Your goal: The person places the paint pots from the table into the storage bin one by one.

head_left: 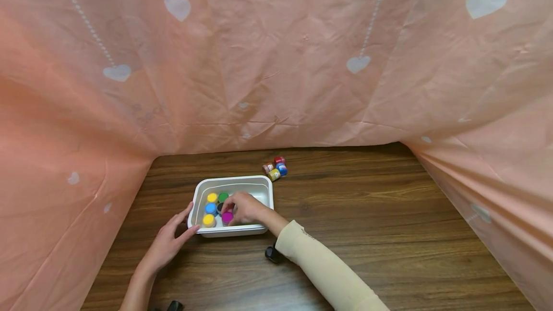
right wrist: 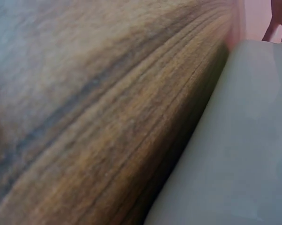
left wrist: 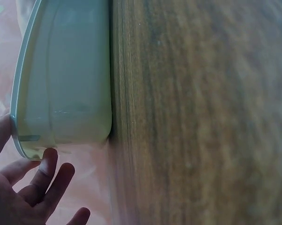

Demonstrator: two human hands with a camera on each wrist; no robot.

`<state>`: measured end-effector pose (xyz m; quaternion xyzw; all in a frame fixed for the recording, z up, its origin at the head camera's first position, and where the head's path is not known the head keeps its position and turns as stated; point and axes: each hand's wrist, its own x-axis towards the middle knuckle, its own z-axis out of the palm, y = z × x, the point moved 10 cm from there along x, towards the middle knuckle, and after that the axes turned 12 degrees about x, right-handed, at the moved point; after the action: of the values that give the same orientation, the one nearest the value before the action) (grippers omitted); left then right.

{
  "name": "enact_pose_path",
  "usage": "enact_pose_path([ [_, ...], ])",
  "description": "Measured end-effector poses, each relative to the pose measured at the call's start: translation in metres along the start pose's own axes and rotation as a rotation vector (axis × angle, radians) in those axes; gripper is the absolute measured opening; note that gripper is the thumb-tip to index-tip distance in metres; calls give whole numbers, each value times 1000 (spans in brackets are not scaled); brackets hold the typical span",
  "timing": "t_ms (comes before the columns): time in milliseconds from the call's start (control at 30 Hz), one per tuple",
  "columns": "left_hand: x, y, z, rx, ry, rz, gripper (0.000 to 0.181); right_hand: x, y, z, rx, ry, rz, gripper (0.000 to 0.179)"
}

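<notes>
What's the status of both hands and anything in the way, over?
Left hand on rim of white rectangular plastic tray. Right hand inside, gripping small round purple-lidded jar. Small round yellow-lidded jar close on its left, possibly crowding.

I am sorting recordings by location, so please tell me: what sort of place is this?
Probably a curtained-off tabletop workspace: pink heart-patterned cloth hangs around a wood-grain surface, where a white tray holds small colourful jars.
</notes>
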<state>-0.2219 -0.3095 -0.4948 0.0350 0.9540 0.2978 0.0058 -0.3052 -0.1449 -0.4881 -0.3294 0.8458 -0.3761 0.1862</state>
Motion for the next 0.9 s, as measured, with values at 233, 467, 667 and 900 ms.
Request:
enact_pose_path([
  [233,0,0,-1,-4,17,18,75,0,0,1,-37,30,19,32],
  [467,0,1,-1,-6,20,20,74,0,1,0,-23,70,13,37],
  [667,0,2,-1,-5,13,13,75,1,2,0,15,74,3,37],
  [900,0,1,-1,-10,10,9,75,1,1,1,80,70,-21,31],
])
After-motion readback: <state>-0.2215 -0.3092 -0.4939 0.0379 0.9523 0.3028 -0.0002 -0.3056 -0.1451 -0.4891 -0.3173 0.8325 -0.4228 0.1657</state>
